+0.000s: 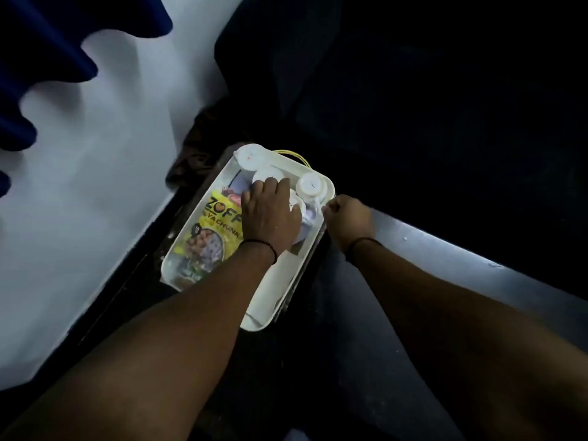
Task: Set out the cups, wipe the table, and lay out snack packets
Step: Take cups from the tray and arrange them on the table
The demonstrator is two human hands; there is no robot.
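A white plastic tray (pixel 280 300) sits low in front of me in dim light. Inside it are white cups turned upside down: one (pixel 251 156) at the far corner, one (pixel 266 177) under my fingertips, one (pixel 311 185) at the right. A yellow snack packet (pixel 216 224) lies along the tray's left side. My left hand (pixel 270 214) reaches into the tray, fingers curled over a cup that it mostly hides. My right hand (pixel 348 222) grips the tray's right rim.
A pale wall or floor surface (pixel 95 186) fills the left. Dark blue curtain folds (pixel 41 58) hang at the upper left. A grey ledge (pixel 461 268) runs to the right of the tray. The upper right is too dark to make out.
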